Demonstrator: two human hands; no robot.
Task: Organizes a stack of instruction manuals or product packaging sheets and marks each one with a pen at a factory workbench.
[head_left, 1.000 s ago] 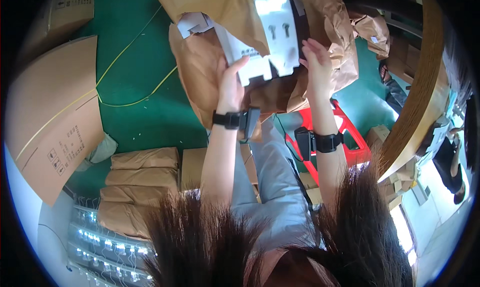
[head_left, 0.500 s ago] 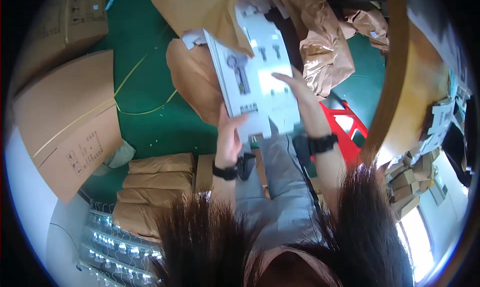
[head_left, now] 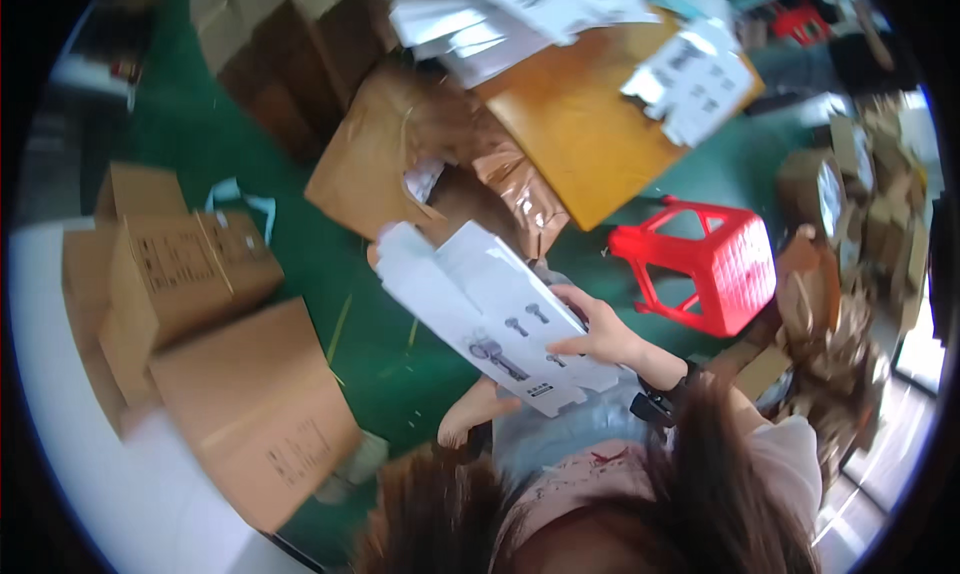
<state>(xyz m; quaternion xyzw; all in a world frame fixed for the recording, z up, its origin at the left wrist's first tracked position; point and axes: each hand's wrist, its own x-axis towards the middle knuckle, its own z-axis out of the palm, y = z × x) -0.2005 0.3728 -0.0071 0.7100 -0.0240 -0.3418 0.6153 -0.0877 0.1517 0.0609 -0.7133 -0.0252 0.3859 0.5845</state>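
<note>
The card stack [head_left: 500, 324] lies between the left fingers [head_left: 505, 405], at its near left edge, and the right fingers [head_left: 575, 345], on its right side. Before it sits a paper wrapper [head_left: 360, 169], with a carton group [head_left: 290, 64] behind. Right of the wrapper, the bench [head_left: 590, 144] carries a sheet pile [head_left: 520, 14] at its far left and a separate sheet [head_left: 695, 79] at its right. The stool [head_left: 735, 269] is right of the stack, crumpled paper [head_left: 835, 344] farther right; left are boxes [head_left: 185, 274] and a carton panel [head_left: 250, 404].

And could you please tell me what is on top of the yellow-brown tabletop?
On the yellow-brown tabletop lie a loose pile of white printed sheets and, near its right corner, a notched white sheet. Whatever is beneath them is covered.
</note>
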